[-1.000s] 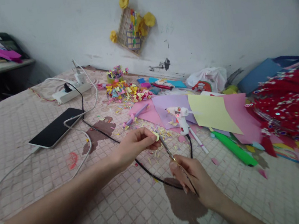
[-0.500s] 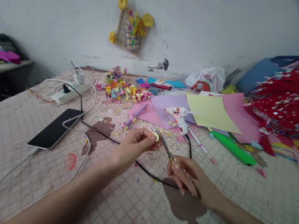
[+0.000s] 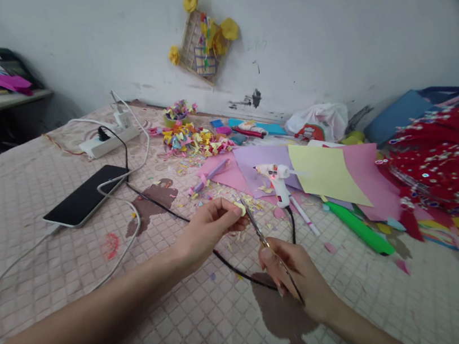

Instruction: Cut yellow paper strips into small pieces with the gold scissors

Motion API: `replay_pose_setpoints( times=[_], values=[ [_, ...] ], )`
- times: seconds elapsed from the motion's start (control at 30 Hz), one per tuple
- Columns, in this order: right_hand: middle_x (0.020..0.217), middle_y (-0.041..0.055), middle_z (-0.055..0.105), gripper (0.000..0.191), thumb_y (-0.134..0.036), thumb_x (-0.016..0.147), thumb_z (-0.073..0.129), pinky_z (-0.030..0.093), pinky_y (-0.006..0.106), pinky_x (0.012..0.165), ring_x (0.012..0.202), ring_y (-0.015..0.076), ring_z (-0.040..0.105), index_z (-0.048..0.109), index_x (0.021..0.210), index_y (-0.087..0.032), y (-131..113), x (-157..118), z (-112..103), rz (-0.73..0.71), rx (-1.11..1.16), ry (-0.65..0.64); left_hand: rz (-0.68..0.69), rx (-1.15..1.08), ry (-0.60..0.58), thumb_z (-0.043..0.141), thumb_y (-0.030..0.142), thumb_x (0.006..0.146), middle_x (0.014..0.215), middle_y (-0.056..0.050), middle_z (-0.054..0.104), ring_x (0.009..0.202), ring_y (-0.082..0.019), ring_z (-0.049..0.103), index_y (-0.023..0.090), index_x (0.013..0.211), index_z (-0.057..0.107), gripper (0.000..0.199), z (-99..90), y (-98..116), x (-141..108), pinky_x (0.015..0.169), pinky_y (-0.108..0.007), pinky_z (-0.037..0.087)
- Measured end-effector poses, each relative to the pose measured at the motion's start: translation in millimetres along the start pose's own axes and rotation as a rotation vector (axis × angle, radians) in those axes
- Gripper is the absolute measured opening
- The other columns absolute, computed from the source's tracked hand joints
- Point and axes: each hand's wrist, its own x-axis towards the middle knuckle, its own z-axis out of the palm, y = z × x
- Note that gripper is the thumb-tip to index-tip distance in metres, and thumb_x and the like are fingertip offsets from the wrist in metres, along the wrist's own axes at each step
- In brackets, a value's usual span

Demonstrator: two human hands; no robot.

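Observation:
Between the thumb and fingers of my left hand is a small pale yellow piece of paper, with only its edge showing. My right hand is closed around the handles of a pair of scissors. Its blades point up and away, their tips right beside the yellow piece; I cannot tell whether they touch it. Small paper scraps lie on the tablecloth beyond the hands. A white glue gun with a lit red light rests just past the scissors.
Purple, pink and pale yellow paper sheets lie behind the glue gun. Its black cable runs under my left arm toward a power strip. A tablet is on the left, a green cutter-like tool and red tasselled material on the right.
The scissors and right hand have shifted very slightly, with the blades a little closer together. My left hand keeps its pinch on the yellow paper. The whole view has moved slightly.

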Motion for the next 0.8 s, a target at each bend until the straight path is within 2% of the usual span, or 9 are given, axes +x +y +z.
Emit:
replay_pose_setpoints(
  times=[0.8],
  values=[
    [0.049, -0.0065, 0.034, 0.041, -0.053, 0.084, 0.04, 0.026, 0.02, 0.039, 0.041, 0.0072, 0.033, 0.041, 0.062, -0.019, -3.4, -0.3, -0.4, -0.017, -0.105, 0.026, 0.011, 0.053, 0.049, 0.06, 0.026, 0.077, 0.073, -0.002, 0.062, 0.068, -0.009, 0.057, 0.013, 0.074, 0.051, 0.016, 2.1, -1.2, -1.5, 0.07, -0.025, 0.044]
  ],
)
